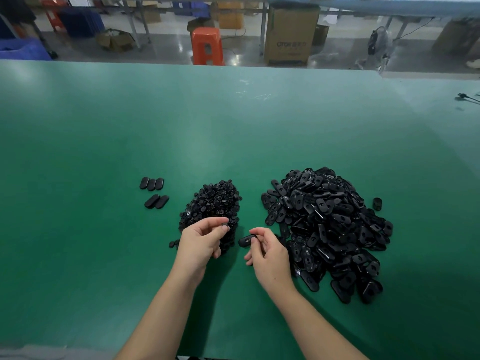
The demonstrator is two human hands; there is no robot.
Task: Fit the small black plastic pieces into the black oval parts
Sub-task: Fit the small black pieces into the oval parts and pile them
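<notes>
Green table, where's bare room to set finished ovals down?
Bare green table lies left of the five laid-out ovals, and across the far half. Crowded: the small-piece pile, both hands, and the big oval pile on the right.

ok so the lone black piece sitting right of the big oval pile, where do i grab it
The lone black piece stands apart from the oval pile on bare green table, looking stubby and upright. Probably come straight down with the right hand and pinch its two opposite sides; its far and right sides are free.
</notes>
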